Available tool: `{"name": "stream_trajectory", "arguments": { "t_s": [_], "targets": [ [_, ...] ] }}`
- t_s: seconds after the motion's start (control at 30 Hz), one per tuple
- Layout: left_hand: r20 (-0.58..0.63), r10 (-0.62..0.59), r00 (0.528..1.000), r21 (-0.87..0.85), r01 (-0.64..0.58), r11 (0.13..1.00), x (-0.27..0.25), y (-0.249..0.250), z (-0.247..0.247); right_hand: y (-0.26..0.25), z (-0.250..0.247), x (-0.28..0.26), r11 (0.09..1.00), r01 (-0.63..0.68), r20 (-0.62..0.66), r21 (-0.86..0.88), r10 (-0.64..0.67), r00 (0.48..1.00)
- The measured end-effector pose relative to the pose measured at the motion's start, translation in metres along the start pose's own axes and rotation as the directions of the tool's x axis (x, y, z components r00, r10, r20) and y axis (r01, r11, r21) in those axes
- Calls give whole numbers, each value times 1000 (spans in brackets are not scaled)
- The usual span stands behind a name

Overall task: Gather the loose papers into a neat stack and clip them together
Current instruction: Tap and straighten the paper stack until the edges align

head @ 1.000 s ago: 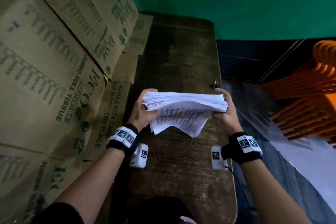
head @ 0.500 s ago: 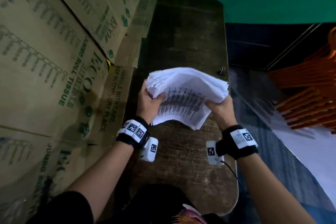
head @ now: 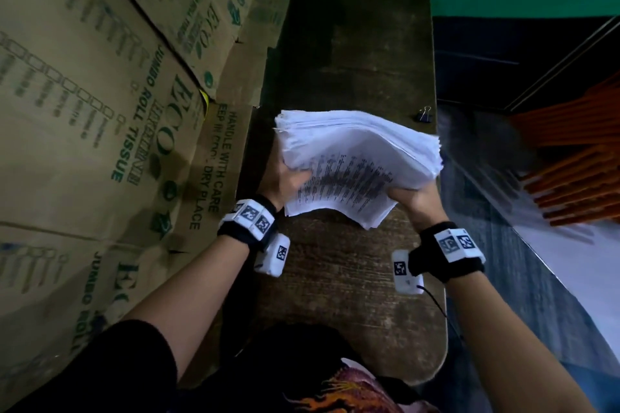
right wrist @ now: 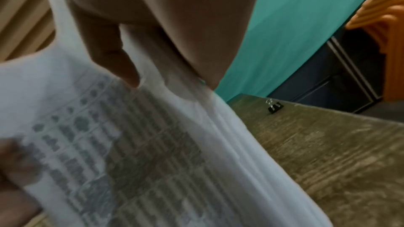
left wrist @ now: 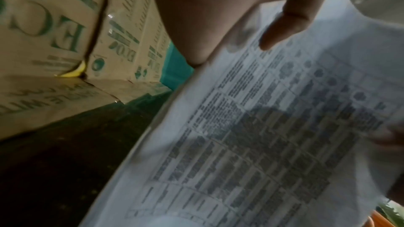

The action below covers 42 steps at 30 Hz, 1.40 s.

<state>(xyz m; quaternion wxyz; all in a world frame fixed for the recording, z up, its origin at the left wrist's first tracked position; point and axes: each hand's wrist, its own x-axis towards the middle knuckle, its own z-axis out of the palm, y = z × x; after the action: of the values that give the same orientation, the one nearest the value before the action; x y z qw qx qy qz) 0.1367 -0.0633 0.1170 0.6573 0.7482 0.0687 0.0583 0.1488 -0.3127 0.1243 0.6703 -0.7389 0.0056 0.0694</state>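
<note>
While a small black binder clip (head: 424, 115) waits at the worn wooden table's (head: 352, 60) right edge, left hand (head: 283, 178) and right hand (head: 414, 199) clamp a thick white sheaf of printed papers (head: 355, 164) mid-air, tilted, apparently for squaring.

**Legible markings**

Cartons (head: 100, 117): green print "ECO", "JUMBO ROLL TISSUE", "HANDLE WITH CARE" and "DRY PLACE" (a further line is partly cut off). Papers (head: 352, 174): rows of tabulated print, too blurred to read. Wristbands (head: 250, 216): square black-and-white code tags.
</note>
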Motion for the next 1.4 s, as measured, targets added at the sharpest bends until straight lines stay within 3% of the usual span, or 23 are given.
{"name": "stream_trajectory", "arguments": {
  "t_s": [0.1,0.2,0.27,0.33,0.47,0.67,0.8,0.93,1.07,1.17,1.23,1.27,1.33,1.4],
  "targets": [
    [-67,-3,998,-2,2,1000,4,-6,9,3,13,3,1000,22,-51,-13,-23,998],
    [-9,-230,973,33,230,973,5,-31,2,0,12,4,999,32,-88,-15,-33,996],
    [68,-359,931,183,342,922,-3,-54,4,1,10,4,999,40,-83,0,-40,996],
    [111,-421,900,297,374,879,-11,-80,5,3,9,4,999,37,-92,17,-35,995],
    [37,-501,865,235,480,846,-12,-99,9,4,8,4,999,35,-86,38,-32,996],
    [-73,-470,879,243,473,847,-14,-97,14,-9,1,2,994,102,-130,-31,-106,986],
    [69,-546,835,423,471,774,-26,-99,12,1,2,-7,995,51,-131,-87,-62,989],
    [63,-491,869,337,444,830,-29,-98,3,13,-4,-1,1000,0,-155,1,0,988],
    [113,-316,942,257,279,925,-23,-60,1,7,-13,1,999,-4,-2,-48,4,1000],
    [74,9,997,78,-14,997,-18,-20,-10,-6,-26,2,998,63,62,11,-64,996],
    [17,229,973,76,-229,970,-9,2,-12,-13,-30,2,991,115,56,66,-119,991],
    [15,269,963,49,-269,962,-1,8,-10,-16,-26,2,991,125,50,55,-128,990],
    [6,247,969,0,-247,969,11,15,1,-15,-15,4,992,122,28,-6,-122,992],
    [-17,138,990,-29,-139,990,15,13,6,-14,-11,5,994,106,-14,-1,-106,994]
  ]
}}
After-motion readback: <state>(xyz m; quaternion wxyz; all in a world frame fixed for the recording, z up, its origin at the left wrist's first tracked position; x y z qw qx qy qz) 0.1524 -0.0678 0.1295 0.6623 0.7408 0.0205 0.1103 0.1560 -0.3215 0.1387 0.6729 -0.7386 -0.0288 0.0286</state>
